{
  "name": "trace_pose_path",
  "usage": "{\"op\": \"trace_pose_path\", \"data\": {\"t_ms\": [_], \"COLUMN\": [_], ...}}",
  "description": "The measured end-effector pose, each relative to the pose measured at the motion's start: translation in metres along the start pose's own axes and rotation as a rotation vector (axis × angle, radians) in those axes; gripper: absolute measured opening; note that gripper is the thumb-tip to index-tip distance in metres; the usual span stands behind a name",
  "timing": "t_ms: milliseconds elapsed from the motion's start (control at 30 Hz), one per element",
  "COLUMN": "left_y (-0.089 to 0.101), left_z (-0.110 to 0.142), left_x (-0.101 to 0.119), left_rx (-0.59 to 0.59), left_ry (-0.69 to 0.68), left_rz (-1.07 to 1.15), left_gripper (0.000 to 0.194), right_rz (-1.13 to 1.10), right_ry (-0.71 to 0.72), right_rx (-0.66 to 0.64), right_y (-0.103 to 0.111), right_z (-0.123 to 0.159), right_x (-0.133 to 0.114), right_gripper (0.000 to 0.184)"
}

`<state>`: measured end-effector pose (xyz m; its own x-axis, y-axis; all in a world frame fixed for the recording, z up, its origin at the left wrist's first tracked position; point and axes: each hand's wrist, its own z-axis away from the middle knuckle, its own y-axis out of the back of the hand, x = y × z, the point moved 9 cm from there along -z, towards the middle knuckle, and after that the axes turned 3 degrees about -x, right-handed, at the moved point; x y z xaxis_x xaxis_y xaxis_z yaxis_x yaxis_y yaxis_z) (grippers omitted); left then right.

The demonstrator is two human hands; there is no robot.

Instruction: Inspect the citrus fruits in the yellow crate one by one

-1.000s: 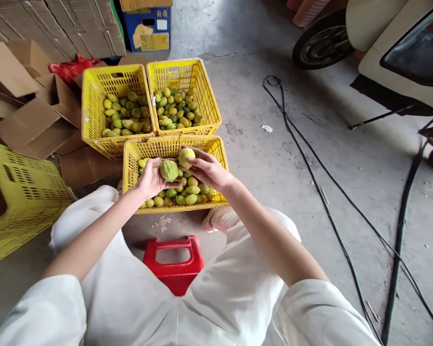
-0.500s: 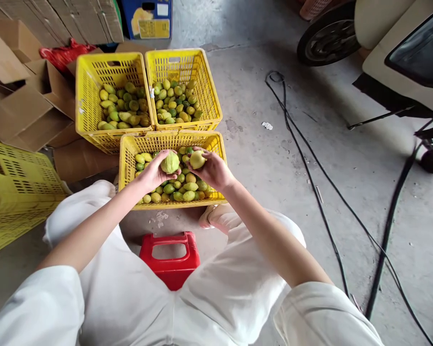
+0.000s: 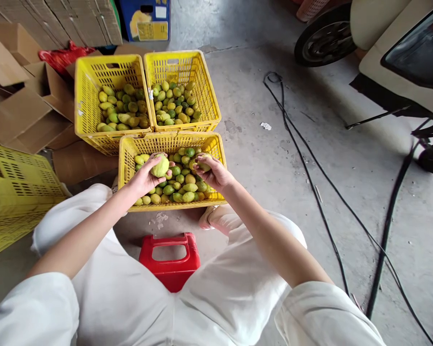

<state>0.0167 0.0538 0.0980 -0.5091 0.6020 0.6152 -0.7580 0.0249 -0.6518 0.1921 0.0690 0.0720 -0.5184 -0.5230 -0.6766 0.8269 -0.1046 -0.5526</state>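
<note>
Over the nearest yellow crate [image 3: 173,207], my left hand [image 3: 146,176] is closed round a large pale-green lemon [image 3: 160,166]. My right hand [image 3: 214,173] grips a yellowish lemon [image 3: 204,163], partly covered by its fingers. The two fruits are apart. Beneath both hands, many green and yellow lemons [image 3: 188,196] lie in the crate. Behind it, a left rear crate [image 3: 88,79] and a right rear crate [image 3: 210,89] stand side by side, each partly filled with similar fruit.
A red plastic stool [image 3: 169,274] is between my legs. Another yellow crate [image 3: 18,187] stands on its side at left, by opened cardboard boxes [image 3: 25,115]. Black cables [image 3: 321,206] cross the floor at right, near a parked scooter [image 3: 373,57].
My left hand has shifted left with its lemon. My right hand has moved slightly right and turned, so its fingers cover more of its fruit. The gap between the hands is wider.
</note>
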Motion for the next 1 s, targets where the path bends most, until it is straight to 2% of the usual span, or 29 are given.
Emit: {"op": "trace_pose_path", "data": {"t_ms": [167, 300, 367, 467, 633, 833, 1000], "left_y": [0.005, -0.004, -0.006, -0.001, 0.006, 0.012, 0.014], "left_z": [0.003, 0.001, 0.0, -0.001, 0.0, 0.006, 0.01], "left_x": [-0.003, -0.004, -0.002, 0.0, -0.001, -0.006, -0.005], "left_rx": [0.076, 0.019, -0.006, 0.024, 0.064, 0.118, 0.047], "left_ry": [0.071, 0.045, 0.011, -0.017, 0.016, 0.102, 0.015], "left_rz": [0.109, 0.09, 0.039, -0.026, -0.017, 0.087, 0.021], "left_gripper": [0.035, 0.026, 0.017, 0.017, 0.016, 0.036, 0.023], "right_rz": [-0.168, -0.283, -0.272, -0.219, -0.162, -0.15, -0.13], "right_ry": [-0.091, -0.127, -0.12, -0.08, -0.048, -0.064, -0.098], "right_rx": [-0.029, -0.034, -0.028, -0.028, -0.081, -0.103, -0.125], "right_y": [-0.012, -0.022, -0.022, -0.021, -0.023, -0.021, -0.018], "right_z": [0.003, 0.005, 0.004, 0.003, 0.003, 0.004, 0.011], "right_x": [0.002, 0.003, 0.003, 0.001, -0.001, 0.0, 0.006], "right_gripper": [0.022, 0.03, 0.023, 0.012, 0.022, 0.02, 0.028]}}
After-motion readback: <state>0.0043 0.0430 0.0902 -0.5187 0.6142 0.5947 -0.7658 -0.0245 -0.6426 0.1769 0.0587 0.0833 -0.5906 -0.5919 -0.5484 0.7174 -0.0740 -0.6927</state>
